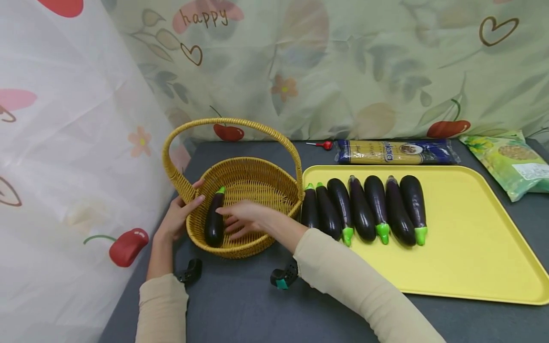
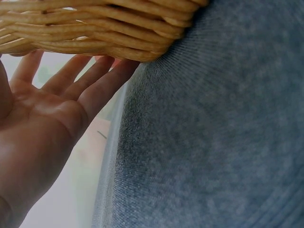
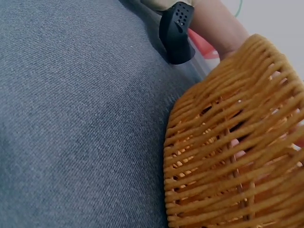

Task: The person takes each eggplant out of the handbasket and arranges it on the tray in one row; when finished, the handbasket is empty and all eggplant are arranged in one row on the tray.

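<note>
A dark purple eggplant (image 1: 214, 220) with a green stem end lies inside the wicker basket (image 1: 246, 248), against its left side. Reaching into the basket, my right hand (image 1: 249, 218) has its thumb tip at the eggplant's side, with the other fingers loosely spread to the right of it. The right hand is mostly hidden behind the wicker wall in the right wrist view. My left hand (image 1: 175, 216) holds the basket's left rim near the base of the handle. In the left wrist view, that hand's fingers (image 2: 107, 90) extend along the outside of the weave.
On the right, a yellow tray (image 1: 480, 238) carries a row of several eggplants (image 1: 362, 209). Behind it are a pasta packet (image 1: 396, 152), a red lollipop (image 1: 327, 145) and a green bag (image 1: 510, 162). Patterned curtains (image 1: 326, 71) hang at the back and left.
</note>
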### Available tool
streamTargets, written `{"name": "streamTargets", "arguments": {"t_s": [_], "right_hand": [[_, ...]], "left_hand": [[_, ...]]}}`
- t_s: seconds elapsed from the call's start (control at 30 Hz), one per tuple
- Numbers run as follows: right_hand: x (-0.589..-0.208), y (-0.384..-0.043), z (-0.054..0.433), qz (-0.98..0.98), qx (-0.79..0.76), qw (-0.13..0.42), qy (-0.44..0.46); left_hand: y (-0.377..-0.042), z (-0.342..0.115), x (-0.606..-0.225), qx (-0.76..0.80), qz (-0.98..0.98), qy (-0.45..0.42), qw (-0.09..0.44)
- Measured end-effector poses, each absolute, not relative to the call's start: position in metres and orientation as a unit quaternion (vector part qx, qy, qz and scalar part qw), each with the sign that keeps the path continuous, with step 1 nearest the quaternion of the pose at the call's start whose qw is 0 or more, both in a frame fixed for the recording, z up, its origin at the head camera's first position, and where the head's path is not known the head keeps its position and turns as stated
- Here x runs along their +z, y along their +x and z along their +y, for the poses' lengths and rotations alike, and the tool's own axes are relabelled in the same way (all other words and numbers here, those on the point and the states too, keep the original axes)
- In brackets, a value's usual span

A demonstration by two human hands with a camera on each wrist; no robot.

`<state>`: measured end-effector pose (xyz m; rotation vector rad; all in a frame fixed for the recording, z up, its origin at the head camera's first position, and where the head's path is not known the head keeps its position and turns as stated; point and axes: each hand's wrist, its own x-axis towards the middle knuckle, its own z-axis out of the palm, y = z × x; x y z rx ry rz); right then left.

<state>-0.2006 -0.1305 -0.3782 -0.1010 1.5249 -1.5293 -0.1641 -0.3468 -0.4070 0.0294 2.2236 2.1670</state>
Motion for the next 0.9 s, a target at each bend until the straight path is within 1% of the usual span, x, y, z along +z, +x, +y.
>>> {"name": "streamTargets", "arguments": {"t_s": [0.53,0.9], "right_hand": [[-0.382,-0.194,-0.146,0.638,-0.603,0.473,-0.071],[-0.382,-0.193,-0.151,0.642,-0.605,0.468,-0.061]], "left_hand": [[-0.165,-0.348,-0.410,0.696,0.718,0.010,0.012],[-0.164,-0.346,-0.407,0.678,0.735,0.008,0.012]]}}
